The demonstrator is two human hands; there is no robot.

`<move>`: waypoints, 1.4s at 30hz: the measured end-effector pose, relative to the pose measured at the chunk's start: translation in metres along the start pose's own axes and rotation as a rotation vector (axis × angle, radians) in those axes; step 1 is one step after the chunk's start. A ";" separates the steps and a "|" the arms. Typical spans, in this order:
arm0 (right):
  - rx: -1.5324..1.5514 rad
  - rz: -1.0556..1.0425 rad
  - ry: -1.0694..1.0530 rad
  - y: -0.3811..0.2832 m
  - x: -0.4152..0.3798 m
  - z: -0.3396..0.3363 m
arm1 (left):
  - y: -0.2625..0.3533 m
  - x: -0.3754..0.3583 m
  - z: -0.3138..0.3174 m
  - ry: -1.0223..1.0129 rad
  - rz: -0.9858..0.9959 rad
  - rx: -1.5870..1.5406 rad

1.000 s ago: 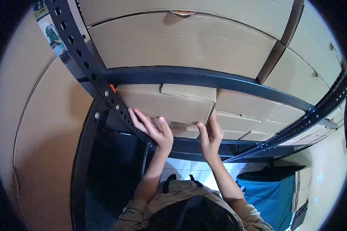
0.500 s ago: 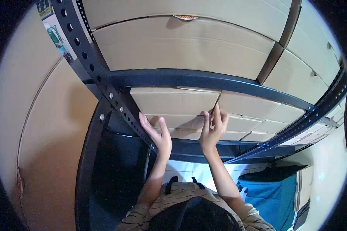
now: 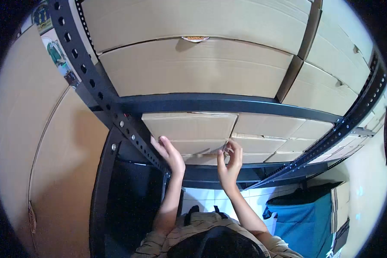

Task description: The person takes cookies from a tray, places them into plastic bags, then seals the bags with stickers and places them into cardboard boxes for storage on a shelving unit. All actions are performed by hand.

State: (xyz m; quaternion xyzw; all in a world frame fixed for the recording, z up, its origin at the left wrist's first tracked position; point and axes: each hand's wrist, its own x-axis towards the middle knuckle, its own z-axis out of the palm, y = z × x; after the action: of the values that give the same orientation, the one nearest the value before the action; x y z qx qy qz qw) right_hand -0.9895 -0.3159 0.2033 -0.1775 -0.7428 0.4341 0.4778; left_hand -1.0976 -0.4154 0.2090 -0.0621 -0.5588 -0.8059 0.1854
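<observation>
Cardboard boxes are stacked under a dark metal shelf beam [image 3: 210, 101]. My left hand [image 3: 171, 155] is at the left edge of the stack, beside the perforated post, its thumb apart from the fingers. The upper left box [image 3: 189, 126] lies just above it. My right hand [image 3: 230, 162] is at the right edge of the lower left box [image 3: 198, 147], its thumb and fingers apart and bent, near the seam with the neighbouring box [image 3: 256, 144]. Nothing shows held in either hand. Some fingertips are hard to make out against the boxes.
Large boxes [image 3: 198, 71] fill the shelf above. A perforated metal post [image 3: 92, 81] stands at the left, another [image 3: 357, 112] at the right. Big cardboard [image 3: 64, 172] stands at far left. A teal cloth [image 3: 303, 219] lies at lower right, near the tiled floor [image 3: 202, 194].
The view has shifted, so the shelf and boxes sit lower in it. My right hand has moved down along the seam from the upper box. My left hand remains at the stack's left edge.
</observation>
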 end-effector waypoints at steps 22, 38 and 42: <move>-0.043 -0.046 0.517 0.006 0.086 -0.138 | 0.018 -0.112 0.052 -0.814 0.604 0.324; -1.006 -0.809 -0.114 -0.020 0.096 -0.092 | 0.037 -0.084 0.007 -0.650 0.595 0.358; -0.969 -0.775 -0.173 -0.015 0.113 -0.105 | 0.033 -0.077 0.000 -0.628 0.606 0.380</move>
State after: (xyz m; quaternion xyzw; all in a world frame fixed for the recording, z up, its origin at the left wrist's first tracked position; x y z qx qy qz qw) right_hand -0.9507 -0.1970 0.2957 -0.0560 -0.9016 -0.1442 0.4040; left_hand -1.0147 -0.4077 0.2147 -0.4277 -0.6821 -0.5414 0.2423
